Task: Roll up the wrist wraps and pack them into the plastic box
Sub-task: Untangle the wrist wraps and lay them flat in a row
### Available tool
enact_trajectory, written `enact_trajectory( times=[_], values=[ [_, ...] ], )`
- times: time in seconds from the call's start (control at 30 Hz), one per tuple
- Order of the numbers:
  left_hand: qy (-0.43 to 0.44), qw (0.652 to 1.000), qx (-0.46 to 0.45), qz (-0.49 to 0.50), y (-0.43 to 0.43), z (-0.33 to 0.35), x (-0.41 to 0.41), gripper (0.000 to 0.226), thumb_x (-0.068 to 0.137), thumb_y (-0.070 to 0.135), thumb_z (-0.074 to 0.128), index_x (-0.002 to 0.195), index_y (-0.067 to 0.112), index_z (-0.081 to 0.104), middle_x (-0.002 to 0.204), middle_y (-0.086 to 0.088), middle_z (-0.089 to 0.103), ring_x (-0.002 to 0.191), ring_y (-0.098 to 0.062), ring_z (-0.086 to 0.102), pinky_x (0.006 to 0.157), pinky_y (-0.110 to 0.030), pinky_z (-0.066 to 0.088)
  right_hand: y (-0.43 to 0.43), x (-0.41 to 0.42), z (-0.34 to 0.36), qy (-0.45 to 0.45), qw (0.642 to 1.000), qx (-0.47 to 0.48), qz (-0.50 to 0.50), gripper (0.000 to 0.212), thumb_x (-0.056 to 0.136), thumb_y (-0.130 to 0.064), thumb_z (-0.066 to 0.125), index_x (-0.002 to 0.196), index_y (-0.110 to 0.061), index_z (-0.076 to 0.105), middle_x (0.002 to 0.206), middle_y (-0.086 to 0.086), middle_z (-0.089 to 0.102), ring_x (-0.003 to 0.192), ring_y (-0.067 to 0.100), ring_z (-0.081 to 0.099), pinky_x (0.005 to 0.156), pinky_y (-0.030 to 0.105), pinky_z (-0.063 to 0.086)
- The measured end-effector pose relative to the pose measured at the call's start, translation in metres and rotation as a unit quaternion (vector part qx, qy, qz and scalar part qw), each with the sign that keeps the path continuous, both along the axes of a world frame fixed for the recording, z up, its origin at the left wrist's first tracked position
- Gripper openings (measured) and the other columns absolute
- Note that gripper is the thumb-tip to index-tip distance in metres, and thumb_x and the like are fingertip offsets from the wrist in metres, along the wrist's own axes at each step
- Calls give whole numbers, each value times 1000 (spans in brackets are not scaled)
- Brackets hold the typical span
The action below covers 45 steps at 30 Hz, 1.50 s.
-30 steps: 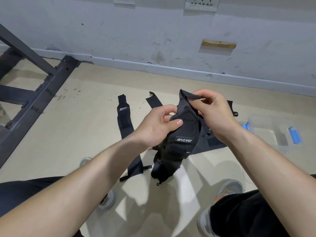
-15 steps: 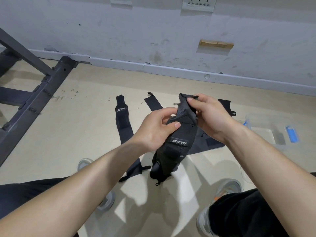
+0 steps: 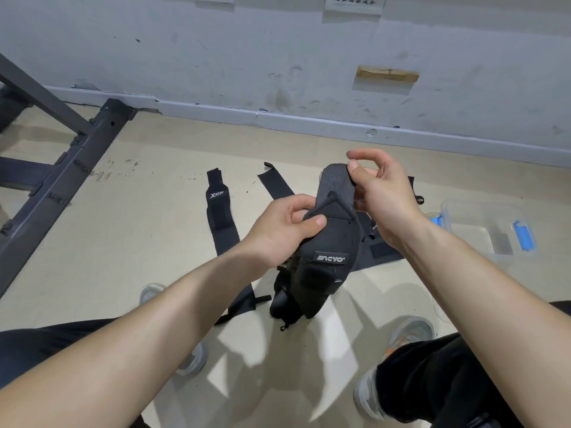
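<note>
The left hand (image 3: pixel 284 230) pinches the left edge of a black wrap (image 3: pixel 330 242) about halfway along it, thumb on top and fingers curled beneath. The right hand (image 3: pixel 383 196) pinches the wrap's top end between thumb and the fingers behind it, with the index finger lifted in a curl above. Both hands are thus closed on the same wrap, held in the air over the floor (image 3: pixel 123 242) between the person's knees. Its lower end hangs down in a loose bunch.

The wrap looks light, soft and limp. It folds under its own weight and will likely not hold a shape unless kept tight. The fabric seems grippy, not slippery, and not fragile. The top end is probably the best place to start the roll, with the left hand feeding and tensioning the band. The hanging tail may untwist or drag if let go.

Loose wraps (image 3: pixel 221 217) lie flat on the floor ahead, just beyond the hands. The clear box (image 3: pixel 475 233) sits on the floor to the right, near the right forearm, with blue clips; no lid is seen on it.

A dark metal frame (image 3: pixel 77 162) runs along the left, well apart from the hands. The wall (image 3: pixel 278 57) stands beyond. The path right to the box looks open.
</note>
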<state>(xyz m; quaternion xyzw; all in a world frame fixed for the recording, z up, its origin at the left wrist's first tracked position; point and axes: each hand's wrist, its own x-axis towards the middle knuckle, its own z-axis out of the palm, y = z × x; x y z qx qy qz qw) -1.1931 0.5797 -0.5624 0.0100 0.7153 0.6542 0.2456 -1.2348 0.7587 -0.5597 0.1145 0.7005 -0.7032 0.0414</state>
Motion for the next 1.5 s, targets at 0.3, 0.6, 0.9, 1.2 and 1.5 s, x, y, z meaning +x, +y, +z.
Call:
enact_trajectory(
  times=[0.3, 0.6, 0.9, 1.2, 1.5],
  values=[
    [-57, 964, 207, 157, -20, 37, -24, 24, 104, 9, 54, 126, 5, 64, 96, -1, 77, 76, -11, 73, 66, -25, 60, -8, 18, -9, -170, 953, -138, 211, 81, 99, -71, 23, 140, -11, 60, 131, 14, 69, 123, 30, 66, 110, 50, 45],
    [-76, 884, 226, 402, -81, 30, -36, 17, 106, 13, 53, 112, 13, 69, 83, 4, 78, 67, -10, 72, 68, -28, 63, -40, 52, -33, -171, 949, -71, 257, 36, 102, -37, 58, 124, -11, 70, 123, 9, 74, 118, 29, 69, 108, 48, 49],
    [-2, 856, 90, 510, -147, 9, -27, 17, 105, 17, 53, 108, 13, 69, 109, -7, 76, 96, -26, 74, 82, -40, 63, -131, 93, -56, -139, 936, -25, 322, 43, 105, -47, 52, 120, -11, 71, 115, 5, 77, 110, 22, 73, 105, 44, 52],
    [-21, 814, -20, 581, -228, -63, -27, 17, 105, 19, 54, 119, 13, 63, 102, 0, 70, 82, -14, 64, 66, -23, 56, -177, 93, -132, -161, 891, 6, 424, 20, 96, -31, 70, 100, -12, 70, 92, -3, 78, 90, 17, 75, 82, 29, 60],
    [-71, 840, -33, 536, -299, -165, -114, 23, 105, 19, 55, 121, 11, 69, 100, -2, 75, 79, -16, 71, 53, -21, 55, -229, 65, -228, -291, 877, 0, 382, 23, 99, -32, 68, 110, -13, 75, 105, 5, 79, 100, 22, 75, 97, 38, 57]
  ],
)
